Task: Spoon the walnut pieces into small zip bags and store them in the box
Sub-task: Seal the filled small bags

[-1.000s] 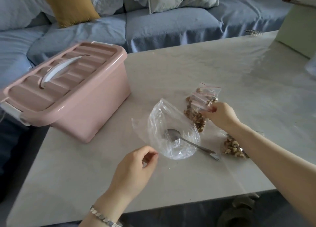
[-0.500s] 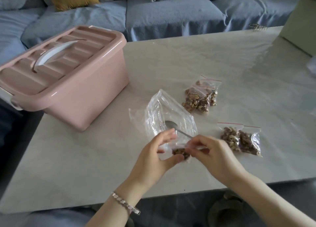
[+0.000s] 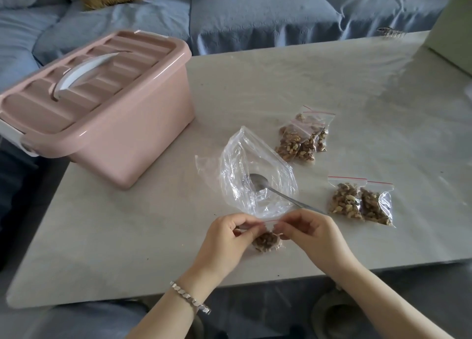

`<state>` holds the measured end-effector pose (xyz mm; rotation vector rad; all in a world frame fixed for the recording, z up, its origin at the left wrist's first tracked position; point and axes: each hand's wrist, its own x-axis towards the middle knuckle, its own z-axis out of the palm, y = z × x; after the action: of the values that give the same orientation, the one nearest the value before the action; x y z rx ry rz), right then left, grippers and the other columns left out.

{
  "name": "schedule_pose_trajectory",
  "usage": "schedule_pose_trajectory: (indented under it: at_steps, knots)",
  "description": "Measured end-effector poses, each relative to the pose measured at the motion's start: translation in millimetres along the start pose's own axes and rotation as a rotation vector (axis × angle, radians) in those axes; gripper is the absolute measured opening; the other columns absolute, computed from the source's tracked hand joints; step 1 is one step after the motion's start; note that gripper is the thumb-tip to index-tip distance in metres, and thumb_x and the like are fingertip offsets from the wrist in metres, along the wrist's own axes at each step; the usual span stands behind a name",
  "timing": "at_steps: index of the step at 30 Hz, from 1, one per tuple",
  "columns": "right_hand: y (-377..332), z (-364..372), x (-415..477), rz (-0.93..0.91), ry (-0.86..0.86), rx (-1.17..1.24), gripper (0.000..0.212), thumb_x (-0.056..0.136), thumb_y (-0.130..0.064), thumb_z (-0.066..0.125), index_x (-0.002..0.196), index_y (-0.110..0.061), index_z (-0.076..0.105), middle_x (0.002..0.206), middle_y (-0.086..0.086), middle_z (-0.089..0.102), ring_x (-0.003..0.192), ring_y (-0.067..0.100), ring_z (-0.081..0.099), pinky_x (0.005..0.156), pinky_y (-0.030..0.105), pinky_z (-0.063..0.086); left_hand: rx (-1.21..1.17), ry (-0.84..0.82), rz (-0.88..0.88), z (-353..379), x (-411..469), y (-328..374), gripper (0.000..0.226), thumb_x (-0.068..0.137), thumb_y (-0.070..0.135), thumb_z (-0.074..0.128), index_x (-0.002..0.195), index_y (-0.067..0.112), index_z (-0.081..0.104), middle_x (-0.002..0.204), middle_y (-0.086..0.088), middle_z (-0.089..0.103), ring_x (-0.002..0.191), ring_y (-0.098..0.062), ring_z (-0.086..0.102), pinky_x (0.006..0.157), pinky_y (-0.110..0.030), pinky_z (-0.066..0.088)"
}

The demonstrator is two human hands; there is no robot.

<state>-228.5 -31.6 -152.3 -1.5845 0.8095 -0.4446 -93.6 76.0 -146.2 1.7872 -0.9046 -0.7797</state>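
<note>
- A small zip bag [image 3: 267, 232] holding walnut pieces [image 3: 264, 243] is pinched at its red-lined top by the left hand [image 3: 229, 236] and the right hand [image 3: 311, 234], low over the desk [image 3: 127, 236], probably so the seal can be pressed closed.
- A spoon [image 3: 270, 190] is left with its bowl inside a large clear bag [image 3: 240, 165], apparently emptied.
- Filled bags are laid at the right: a far cluster [image 3: 298, 139] and a near pair [image 3: 357, 203].
- The pink box [image 3: 102, 114] is seen at the left, lid on.
</note>
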Motion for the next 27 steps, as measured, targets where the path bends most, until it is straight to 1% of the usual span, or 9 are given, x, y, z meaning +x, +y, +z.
schedule_pose_trajectory:
  at_steps: [5,8,10,12,15,19,22,24,27]
  knots:
    - [0.4,-0.4,1.1,-0.027,0.003,-0.037,0.02,0.077,-0.002,0.07,0.068,-0.02,0.07,0.066,-0.001,0.071,0.062,0.011,0.066,0.068,0.024,0.054,-0.009,-0.013,-0.006,-0.7,-0.1,0.6,0.026,0.078,0.008,0.071,0.072,0.033,0.068,0.065,0.023,0.068,0.064,0.007,0.063,0.065,-0.007,0.044]
    - [0.4,0.3,1.4,-0.104,0.033,-0.128,0.025,0.077,-0.003,0.07,0.067,-0.026,0.068,0.068,-0.003,0.07,0.062,0.012,0.065,0.067,0.024,0.053,-0.02,-0.014,-0.014,-0.5,0.3,0.0,0.023,0.078,0.01,0.072,0.072,0.032,0.069,0.068,0.02,0.07,0.066,0.004,0.064,0.066,-0.01,0.046]
    - [0.1,1.3,0.6,-0.16,0.053,-0.196,0.028,0.077,-0.004,0.07,0.067,-0.03,0.066,0.07,-0.008,0.068,0.061,0.008,0.064,0.063,0.019,0.051,-0.007,-0.011,-0.007,-0.8,0.7,-0.4,0.02,0.077,0.013,0.073,0.073,0.032,0.071,0.07,0.019,0.071,0.068,0.002,0.065,0.067,-0.012,0.047]
    - [1.3,2.8,-0.1,-0.211,0.053,-0.249,0.021,0.077,-0.005,0.071,0.07,-0.024,0.068,0.067,-0.012,0.067,0.063,0.006,0.063,0.061,0.015,0.049,0.033,-0.026,0.026,-0.3,1.5,0.4,0.014,0.076,0.017,0.074,0.072,0.031,0.072,0.074,0.016,0.071,0.072,-0.001,0.066,0.07,-0.016,0.05]
    - [4.8,5.1,-0.7,-0.267,0.045,-0.288,0.009,0.077,-0.005,0.071,0.077,-0.015,0.071,0.069,-0.016,0.066,0.067,0.005,0.064,0.062,0.017,0.05,0.101,-0.05,0.106,0.9,2.7,4.0,0.014,0.077,0.019,0.074,0.079,0.033,0.071,0.076,0.016,0.07,0.073,0.0,0.065,0.072,-0.014,0.049]
    - [5.5,4.9,-1.1,-0.298,0.047,-0.259,0.003,0.075,-0.014,0.068,0.076,-0.015,0.071,0.068,-0.021,0.064,0.067,0.002,0.063,0.062,0.013,0.049,0.229,-0.058,0.181,0.6,5.7,6.1,0.012,0.075,0.036,0.068,0.087,0.035,0.067,0.072,0.017,0.068,0.072,-0.001,0.062,0.071,-0.019,0.049]
    - [5.8,4.9,-3.2,-0.308,0.045,-0.229,0.005,0.074,-0.018,0.064,0.074,-0.019,0.068,0.07,-0.024,0.063,0.066,0.0,0.062,0.062,0.007,0.045,0.318,-0.059,0.254,0.0,5.7,8.3,0.026,0.071,0.052,0.055,0.092,0.039,0.063,0.079,0.018,0.067,0.072,-0.002,0.061,0.069,-0.021,0.049]
    - [5.8,5.9,-5.0,-0.326,0.041,-0.222,0.006,0.075,-0.017,0.063,0.073,-0.021,0.067,0.072,-0.023,0.063,0.067,0.0,0.061,0.063,0.006,0.044,0.339,-0.044,0.293,-1.0,4.5,9.3,0.028,0.07,0.052,0.053,0.093,0.038,0.062,0.083,0.019,0.066,0.072,-0.002,0.06,0.068,-0.02,0.048]
    - [5.2,9.0,-8.3,-0.375,0.05,-0.239,0.009,0.077,-0.016,0.063,0.077,-0.024,0.062,0.078,-0.015,0.063,0.068,0.002,0.06,0.063,0.01,0.046,0.319,-0.011,0.338,-4.4,1.8,4.7,0.022,0.071,0.044,0.06,0.086,0.03,0.067,0.077,0.014,0.068,0.07,0.001,0.06,0.067,-0.021,0.05]
